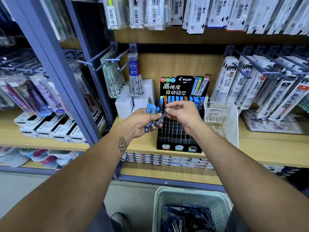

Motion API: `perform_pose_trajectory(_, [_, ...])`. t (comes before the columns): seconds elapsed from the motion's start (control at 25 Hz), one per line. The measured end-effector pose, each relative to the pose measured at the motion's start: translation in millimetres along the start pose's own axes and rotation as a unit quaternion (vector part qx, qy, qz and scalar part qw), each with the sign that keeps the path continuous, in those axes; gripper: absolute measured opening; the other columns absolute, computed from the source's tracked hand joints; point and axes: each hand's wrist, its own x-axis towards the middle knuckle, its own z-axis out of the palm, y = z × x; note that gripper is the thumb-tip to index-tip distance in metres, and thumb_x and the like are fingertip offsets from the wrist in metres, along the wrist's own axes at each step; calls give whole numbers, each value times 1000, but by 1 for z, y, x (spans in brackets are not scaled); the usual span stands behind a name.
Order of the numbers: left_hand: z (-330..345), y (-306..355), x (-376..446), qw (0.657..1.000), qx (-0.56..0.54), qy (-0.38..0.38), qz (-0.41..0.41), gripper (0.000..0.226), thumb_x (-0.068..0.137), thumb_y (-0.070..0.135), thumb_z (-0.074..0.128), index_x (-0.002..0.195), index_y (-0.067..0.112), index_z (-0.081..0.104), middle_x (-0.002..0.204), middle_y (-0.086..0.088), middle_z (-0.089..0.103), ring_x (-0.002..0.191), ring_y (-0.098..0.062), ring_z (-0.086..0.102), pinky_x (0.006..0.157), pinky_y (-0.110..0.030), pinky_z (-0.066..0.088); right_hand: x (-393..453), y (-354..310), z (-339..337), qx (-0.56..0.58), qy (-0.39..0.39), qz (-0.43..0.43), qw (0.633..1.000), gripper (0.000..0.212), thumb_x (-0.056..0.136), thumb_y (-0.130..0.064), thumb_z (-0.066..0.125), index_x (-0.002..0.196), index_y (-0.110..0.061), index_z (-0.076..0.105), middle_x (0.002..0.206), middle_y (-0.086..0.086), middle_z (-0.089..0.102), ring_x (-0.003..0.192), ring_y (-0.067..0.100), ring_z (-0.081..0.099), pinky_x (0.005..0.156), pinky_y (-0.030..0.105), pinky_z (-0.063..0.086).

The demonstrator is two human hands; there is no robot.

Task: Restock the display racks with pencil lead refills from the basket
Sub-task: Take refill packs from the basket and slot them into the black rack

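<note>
My left hand [143, 122] grips a bunch of blue-capped lead refill tubes [151, 108], fanned upward. My right hand [181, 113] pinches one dark refill tube [161, 118] at its top, its lower end still against the bunch. Both hands hover just in front of the black Pilot display rack [178, 139] on the wooden shelf. The rack's back rows hold blue and orange capped tubes; its front grid slots look empty. A pale green basket [192, 195] on the floor below holds several more blue refill packs.
White boxes [124, 106] are stacked left of the rack. A clear Mono holder [222, 118] stands to its right. Refill packs hang from pegs [267, 87] on the right and above. Boxed Pilot stock [50, 128] fills the left shelf.
</note>
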Motion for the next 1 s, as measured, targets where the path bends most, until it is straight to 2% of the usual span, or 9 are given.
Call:
perform_pose_trajectory(0.12, [-2,1,3,1000,-18,17,-1,6,95,6,65,99,2,65,68,-10,66,53,-15,59,37,-17,40,-3,-2,-3,23,-35,3,999,19,87,10,67,102,1,73,103,20,73,86,23,73,81,27,60])
perform_pose_trajectory(0.24, [-3,0,7,999,-23,26,-7,10,96,6,62,104,1,63,67,-10,64,52,-15,58,36,-17,38,-4,-4,-6,1,-55,-40,998,17,87,8,70,102,0,73,94,20,73,80,23,71,79,28,60])
perform_pose_trajectory(0.36, [-3,-2,10,998,17,48,-19,9,97,9,63,103,2,62,69,-10,63,51,-14,56,35,-16,35,2,-8,-5,-126,8,-116,985,11,85,1,75,93,-6,71,77,11,72,68,24,71,71,34,61])
perform_pose_trajectory(0.52, [-7,-5,15,998,-5,46,-38,16,96,11,66,84,8,55,65,-5,53,47,-10,43,33,-14,26,6,-10,0,-236,65,-186,952,17,87,-3,74,85,-19,69,71,0,69,68,20,72,73,36,62])
perform_pose_trajectory(0.72, [-8,1,14,996,-79,12,-46,21,98,22,63,82,11,55,64,-3,51,46,-10,44,31,-14,25,10,-3,7,-304,47,-214,927,12,91,-3,68,98,-11,73,78,-3,69,73,14,69,81,36,60])
perform_pose_trajectory(0.88, [-9,4,16,994,-91,14,-59,16,100,12,53,84,8,53,67,-6,52,48,-12,45,30,-14,25,12,6,12,-390,40,-256,884,16,91,-7,70,107,-10,74,96,4,74,89,18,69,89,38,56])
perform_pose_trajectory(1.0, [-10,2,14,994,-93,9,-56,9,100,8,54,91,6,54,68,-8,54,52,-13,47,30,-14,26,13,6,13,-399,37,-263,877,16,91,-8,70,107,-11,73,97,4,74,90,18,69,89,37,56])
